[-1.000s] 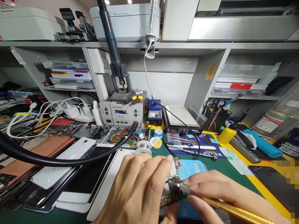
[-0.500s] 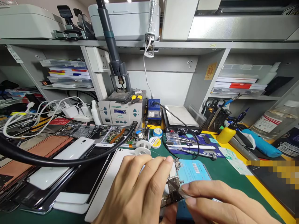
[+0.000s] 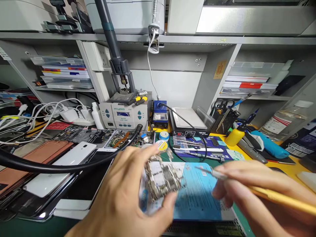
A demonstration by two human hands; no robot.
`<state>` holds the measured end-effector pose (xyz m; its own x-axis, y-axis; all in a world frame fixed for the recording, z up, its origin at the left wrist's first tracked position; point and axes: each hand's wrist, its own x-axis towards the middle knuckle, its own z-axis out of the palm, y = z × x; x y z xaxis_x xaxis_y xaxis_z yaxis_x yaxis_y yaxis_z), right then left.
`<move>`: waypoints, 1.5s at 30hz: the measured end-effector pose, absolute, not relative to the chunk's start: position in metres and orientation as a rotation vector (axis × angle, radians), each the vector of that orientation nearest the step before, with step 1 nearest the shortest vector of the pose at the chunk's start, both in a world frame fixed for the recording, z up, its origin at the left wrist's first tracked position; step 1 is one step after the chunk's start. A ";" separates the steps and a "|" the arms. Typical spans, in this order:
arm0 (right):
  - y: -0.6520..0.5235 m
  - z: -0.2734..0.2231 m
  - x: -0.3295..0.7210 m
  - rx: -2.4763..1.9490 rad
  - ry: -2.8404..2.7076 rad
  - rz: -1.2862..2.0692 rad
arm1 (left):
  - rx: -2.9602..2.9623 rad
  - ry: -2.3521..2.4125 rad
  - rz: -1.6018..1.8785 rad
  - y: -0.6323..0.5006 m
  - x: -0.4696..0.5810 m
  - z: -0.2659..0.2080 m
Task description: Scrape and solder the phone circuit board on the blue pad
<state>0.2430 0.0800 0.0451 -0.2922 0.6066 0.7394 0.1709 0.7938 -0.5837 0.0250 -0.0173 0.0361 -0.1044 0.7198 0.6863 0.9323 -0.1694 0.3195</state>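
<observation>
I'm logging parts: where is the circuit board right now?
In the head view, the circuit board is below centre, held in the left hand, left of the gold-handled tool in the right hand.

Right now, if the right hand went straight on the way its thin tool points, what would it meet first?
Probably the upper edge of the circuit board held in the left hand. Depth is unclear, though: the tool might pass just above or behind it.
</observation>
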 end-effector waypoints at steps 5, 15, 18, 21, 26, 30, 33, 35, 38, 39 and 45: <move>0.085 0.058 0.231 -1.036 -1.748 0.892 | -1.702 -2.194 -1.413 -0.016 0.007 0.043; 0.108 0.051 0.230 -1.069 -1.683 1.598 | -1.792 -2.497 -1.879 -0.012 -0.011 0.046; 0.109 0.052 0.229 -1.072 -1.727 1.591 | -1.820 -2.557 -1.956 -0.012 -0.011 0.048; 0.111 0.049 0.230 -1.103 -1.773 1.570 | -1.802 -2.633 -2.011 -0.012 -0.010 0.050; 0.113 0.046 0.229 -1.131 -1.781 1.556 | -1.812 -2.637 -2.154 -0.010 -0.008 0.047; 0.111 0.048 0.226 -1.199 -1.827 1.474 | -1.754 -2.688 -2.229 -0.011 -0.009 0.046; 0.109 0.049 0.224 -1.218 -1.836 1.439 | -1.736 -2.730 -2.210 -0.012 -0.007 0.047; 0.109 0.050 0.224 -1.223 -1.836 1.438 | -1.717 -2.754 -2.198 -0.011 -0.006 0.048; 0.111 0.050 0.225 -1.237 -1.842 1.443 | -1.670 -2.769 -2.230 -0.009 -0.003 0.050; 0.111 0.049 0.225 -1.242 -1.846 1.444 | -1.662 -2.762 -2.249 -0.009 -0.003 0.051; 0.111 0.047 0.225 -1.245 -1.863 1.455 | -1.684 -2.732 -2.231 -0.010 -0.003 0.049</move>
<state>0.2253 0.1113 0.0467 -0.4809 0.8613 -0.1638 0.3680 0.0287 -0.9294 -0.0034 -0.0103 0.0485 -0.4008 0.9140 -0.0623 0.1219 0.1206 0.9852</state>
